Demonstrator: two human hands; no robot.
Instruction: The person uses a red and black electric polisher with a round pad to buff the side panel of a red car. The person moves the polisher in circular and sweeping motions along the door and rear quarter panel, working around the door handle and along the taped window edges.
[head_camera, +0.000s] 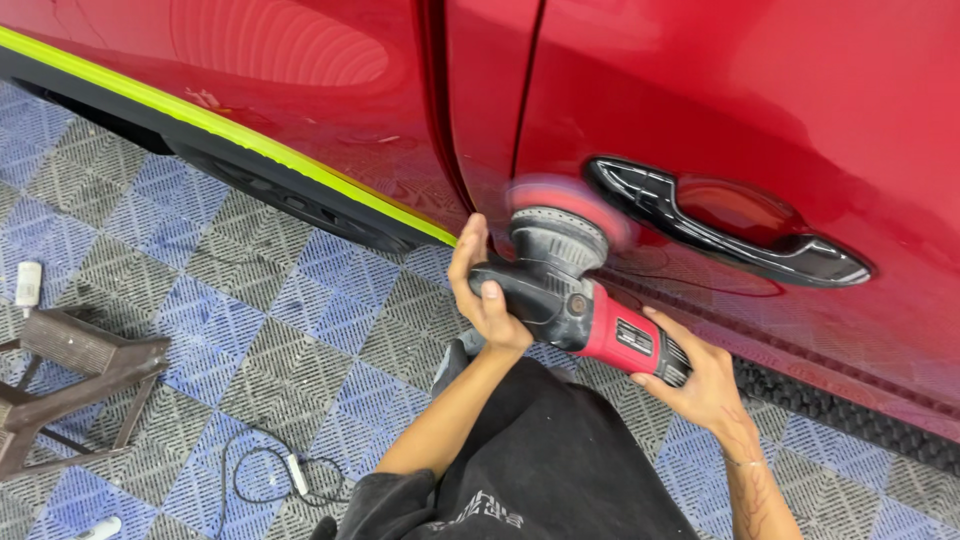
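Observation:
A red and black power polisher (590, 315) presses its round pad (565, 200) against the red car door (760, 100), just left of the black door handle (725, 220). The pad looks blurred, as if spinning. My left hand (482, 295) wraps the black head grip of the polisher. My right hand (700, 380) holds the red rear body from below. Both forearms reach up from my dark clothing (540, 470).
A yellow-green tape line (220, 125) runs along the car's lower edge. The floor has grey and blue checkered tiles (300, 330). A brown stool (75, 375) stands at left with a small white bottle (28, 283) behind it. A cable (270, 470) lies on the floor.

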